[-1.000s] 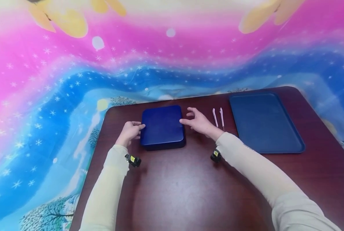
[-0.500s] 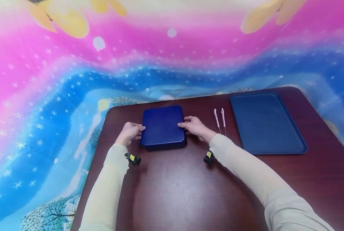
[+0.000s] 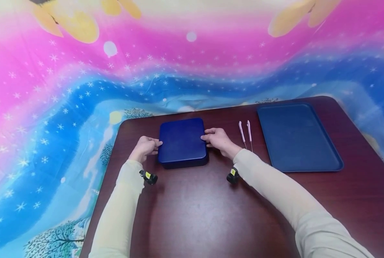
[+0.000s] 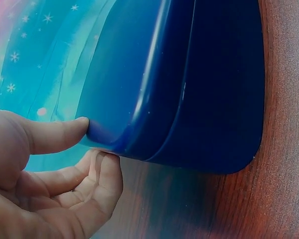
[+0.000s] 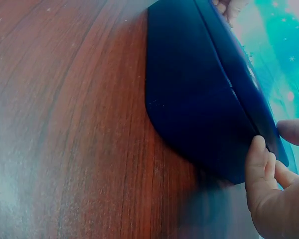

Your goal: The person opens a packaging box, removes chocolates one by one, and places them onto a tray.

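Note:
A dark blue square tin box [image 3: 182, 139] with a fitted lid [image 4: 134, 64] sits on the brown table. Its seam shows in both wrist views, with the lid resting down on the base [image 5: 189, 89]. At the box's left side, my left hand [image 3: 145, 147] pinches the lid, thumb on the top edge and curled fingers against the side. On the opposite side my right hand [image 3: 220, 139] grips the lid likewise, thumb at the upper edge and fingertips by the seam. What the tin contains is hidden.
Two thin tools with pink handles [image 3: 246, 132] lie right of the box, their tips partly behind my right forearm. Further right is a dark blue-green flat tray [image 3: 298, 138]. A patterned cloth [image 3: 192, 64] hangs behind the table [image 3: 192, 208].
My right hand has moved left and closed on the lid's right edge, where it was held apart with fingers spread. The left hand has stayed at the lid's left side.

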